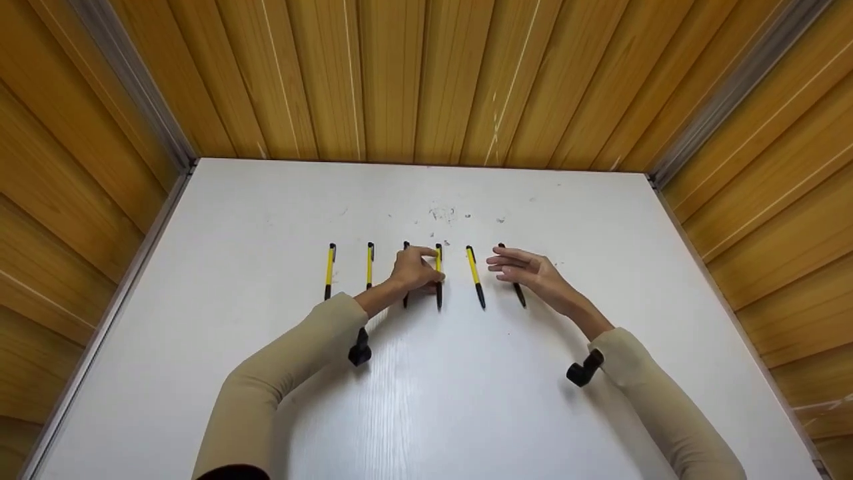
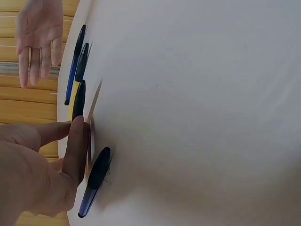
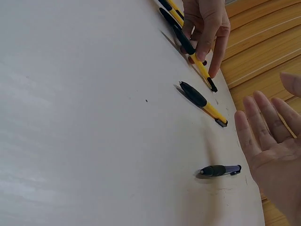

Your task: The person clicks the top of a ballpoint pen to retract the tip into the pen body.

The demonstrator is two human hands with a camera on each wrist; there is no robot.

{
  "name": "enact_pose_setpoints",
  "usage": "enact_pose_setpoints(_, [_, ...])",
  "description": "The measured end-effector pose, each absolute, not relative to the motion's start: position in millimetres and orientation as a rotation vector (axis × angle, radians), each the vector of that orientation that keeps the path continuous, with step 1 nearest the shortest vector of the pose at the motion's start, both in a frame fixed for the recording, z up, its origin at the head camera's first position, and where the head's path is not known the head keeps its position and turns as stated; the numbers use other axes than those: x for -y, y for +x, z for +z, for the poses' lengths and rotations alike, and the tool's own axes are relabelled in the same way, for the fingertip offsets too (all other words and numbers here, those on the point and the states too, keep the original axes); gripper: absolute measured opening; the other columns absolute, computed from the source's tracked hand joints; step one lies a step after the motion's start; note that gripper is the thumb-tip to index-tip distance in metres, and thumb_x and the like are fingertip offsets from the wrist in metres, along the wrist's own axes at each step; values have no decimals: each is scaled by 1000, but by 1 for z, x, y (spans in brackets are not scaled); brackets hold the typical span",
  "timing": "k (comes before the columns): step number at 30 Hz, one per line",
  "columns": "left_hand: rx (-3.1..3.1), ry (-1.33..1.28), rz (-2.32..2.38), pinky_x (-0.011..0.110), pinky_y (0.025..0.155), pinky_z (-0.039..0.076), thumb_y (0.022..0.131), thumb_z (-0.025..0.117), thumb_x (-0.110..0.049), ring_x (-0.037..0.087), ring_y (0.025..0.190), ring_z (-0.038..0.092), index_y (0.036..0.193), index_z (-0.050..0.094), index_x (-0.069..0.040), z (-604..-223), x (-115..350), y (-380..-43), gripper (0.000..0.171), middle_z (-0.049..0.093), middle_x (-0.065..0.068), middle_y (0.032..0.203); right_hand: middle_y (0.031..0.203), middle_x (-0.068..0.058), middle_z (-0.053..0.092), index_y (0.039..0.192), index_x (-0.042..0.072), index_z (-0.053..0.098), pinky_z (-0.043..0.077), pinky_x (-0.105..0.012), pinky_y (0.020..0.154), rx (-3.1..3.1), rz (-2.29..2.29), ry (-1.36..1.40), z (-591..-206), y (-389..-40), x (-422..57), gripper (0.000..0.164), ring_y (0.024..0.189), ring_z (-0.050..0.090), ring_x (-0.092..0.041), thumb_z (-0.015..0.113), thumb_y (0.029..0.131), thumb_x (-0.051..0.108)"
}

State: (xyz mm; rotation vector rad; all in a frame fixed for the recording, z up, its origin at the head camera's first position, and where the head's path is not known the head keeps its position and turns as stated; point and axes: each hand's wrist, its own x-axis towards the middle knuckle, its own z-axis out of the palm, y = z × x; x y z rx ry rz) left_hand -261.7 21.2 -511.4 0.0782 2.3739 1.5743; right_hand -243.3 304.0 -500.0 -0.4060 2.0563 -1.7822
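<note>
Head view: left hand [image 1: 411, 270], grip pinching one yellow pen [image 1: 438, 261], third from right in a row of six pens [image 1: 474, 268] along the white tabletop [image 1: 466, 387]. Right hand [image 1: 541, 275], fingers extended, grip relaxed, holding nothing, beside the rightmost pen [image 1: 520, 295].

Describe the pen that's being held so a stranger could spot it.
Over the white table, find the left hand. It pinches a yellow-and-black pen, fourth from the left in the head view; unlike its neighbours, this one is held.
</note>
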Motion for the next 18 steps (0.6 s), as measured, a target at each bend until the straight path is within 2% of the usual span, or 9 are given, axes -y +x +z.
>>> enact_pose_setpoints(4, [-2391, 100, 1560, 23, 55, 63, 83, 81, -1, 15, 57, 72, 134, 63, 2, -512, -21, -260, 55, 77, 20, 85, 150, -26, 50, 153, -8, 36, 55, -26, 108, -2042, -1789, -417, -501, -243, -307, 63, 127, 63, -11, 65, 101, 13])
enact_pose_setpoints(8, [-2363, 91, 1578, 26, 58, 65, 85, 80, -3, 23, 66, 76, 135, 62, 3, -508, -19, -258, 53, 77, 21, 88, 152, -26, 49, 153, -9, 35, 55, -27, 108, -2030, -1798, -402, -502, -243, -313, 63, 127, 63, -10, 64, 101, 11])
enact_pose_setpoints(14, [-2317, 145, 1668, 35, 71, 68, 89, 76, -4, 34, 83, 78, 139, 59, 3, -502, -19, -257, 53, 76, 23, 99, 153, -29, 47, 154, -5, 37, 51, -37, 114, -2033, -1805, -341, -502, -240, -326, 60, 127, 63, -10, 62, 101, 8])
enact_pose_setpoints(18, [-2257, 205, 1751, 39, 82, 68, 90, 76, -4, 39, 94, 76, 140, 58, 3, -499, -24, -258, 53, 75, 24, 104, 152, -32, 45, 154, -5, 38, 48, -44, 117, -2055, -1810, -344, -500, -240, -335, 56, 132, 60, -18, 58, 103, 6])
